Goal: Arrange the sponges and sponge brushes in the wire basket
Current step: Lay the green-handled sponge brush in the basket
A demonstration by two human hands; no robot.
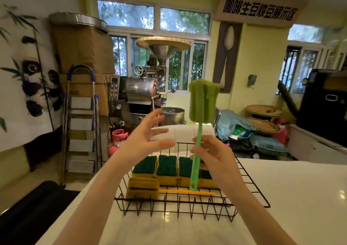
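Note:
A black wire basket (174,210) stands on the white table. Inside it, green-topped yellow sponges (166,169) lie in a row, and an orange sponge brush (143,188) lies across the front with its thin orange handle pointing right. My right hand (214,156) grips the handle of a green sponge brush (203,100), held upright above the basket with its foam head on top. My left hand (148,139) hovers over the basket's left side, fingers spread, holding nothing.
A white lidded container (187,133) sits just behind the basket. The white table (291,197) stretches to the right. A stepladder (80,124) and a pink gas cylinder (117,139) stand on the floor to the left, beyond the table edge.

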